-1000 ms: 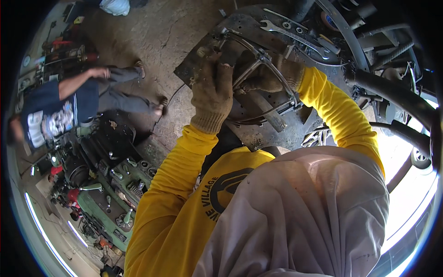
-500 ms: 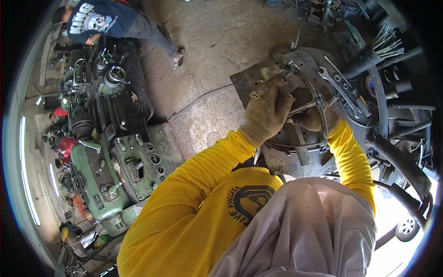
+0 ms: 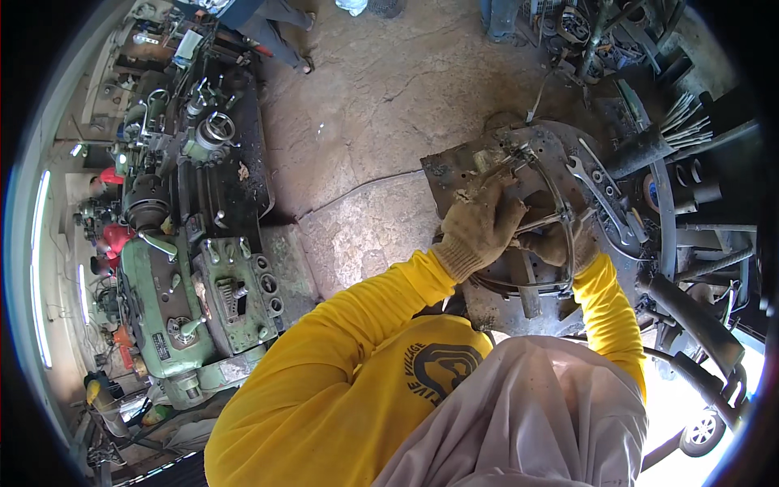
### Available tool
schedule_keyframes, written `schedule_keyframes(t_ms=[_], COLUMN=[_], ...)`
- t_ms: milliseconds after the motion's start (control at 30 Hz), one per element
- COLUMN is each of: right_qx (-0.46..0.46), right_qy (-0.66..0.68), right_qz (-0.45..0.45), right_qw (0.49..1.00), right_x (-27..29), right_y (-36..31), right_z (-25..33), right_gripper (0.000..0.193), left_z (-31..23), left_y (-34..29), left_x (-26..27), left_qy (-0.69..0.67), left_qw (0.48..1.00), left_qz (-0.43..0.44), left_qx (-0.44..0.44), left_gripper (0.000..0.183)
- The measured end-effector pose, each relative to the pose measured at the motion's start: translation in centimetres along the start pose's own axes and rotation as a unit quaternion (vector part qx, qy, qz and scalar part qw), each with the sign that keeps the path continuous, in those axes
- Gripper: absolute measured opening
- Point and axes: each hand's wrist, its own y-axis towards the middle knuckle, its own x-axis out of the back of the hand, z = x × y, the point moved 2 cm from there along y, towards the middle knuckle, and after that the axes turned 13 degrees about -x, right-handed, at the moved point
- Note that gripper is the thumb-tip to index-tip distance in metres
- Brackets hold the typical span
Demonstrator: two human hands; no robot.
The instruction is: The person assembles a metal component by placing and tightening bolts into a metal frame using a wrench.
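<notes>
A curved metal frame (image 3: 560, 192), made of bent bars with rods across it, lies on the steel worktable (image 3: 485, 318). My left hand (image 3: 479, 231), in a worn tan work glove, is at the frame's left side. Its fingers are curled closed near the far end, and what they hold is hidden. My right hand (image 3: 553, 245), also gloved, is closed under the crossing rods at the frame's right side. The bars cover part of its fingers, so its grip cannot be made out. A flat bar (image 3: 527, 296) lies below the hands, inside the curve.
Right of the frame lie an open-end wrench (image 3: 596, 191) and other hand tools. A dark tube (image 3: 641, 152) beyond holds several thin rods. A green lathe (image 3: 174, 312) stands at the left. Far off, a person's legs (image 3: 280, 36) show on the concrete floor (image 3: 373, 105).
My view has shifted, so the table and the frame sit lower in the picture. The person at the far left now shows mostly as legs. My hands stay at the frame.
</notes>
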Motion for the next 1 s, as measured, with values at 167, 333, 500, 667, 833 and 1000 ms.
schedule_keyframes(t_ms=[167, 333, 500, 667, 833, 1000], right_qx=[0.085, 0.124, 0.027, 0.158, 0.21, 0.212], right_qy=[-0.006, 0.028, -0.029, -0.109, -0.08, -0.001], right_qz=[-0.008, -0.041, 0.048, 0.052, 0.107, 0.004], right_qw=[0.996, 0.991, 0.998, 0.98, 0.969, 0.977], right_x=[-0.1, 0.6, -0.2, -0.9, -0.4, -0.3], right_y=[0.8, 0.3, 0.2, 2.6, 3.4, 1.8], right_z=[-1.2, 0.2, -0.9, -2.7, -2.2, -3.1], right_gripper=[0.025, 0.026, 0.029, 0.026, 0.029, 0.027], left_z=[-0.3, 0.6, -1.2, -0.7, 0.3, 0.9], left_y=[0.1, -0.5, 0.4, 0.3, -0.7, 0.1], left_x=[0.2, -0.2, 0.7, 0.4, -0.4, -0.3], left_qy=[0.02, 0.058, 0.066, -0.002, 0.173, 0.113], left_qw=[1.0, 0.997, 0.991, 0.999, 0.959, 0.967], left_qz=[0.005, 0.007, -0.021, -0.027, 0.002, -0.002], left_qx=[0.012, -0.051, -0.116, -0.018, -0.227, -0.229], left_gripper=[0.041, 0.04, 0.04, 0.037, 0.027, 0.023])
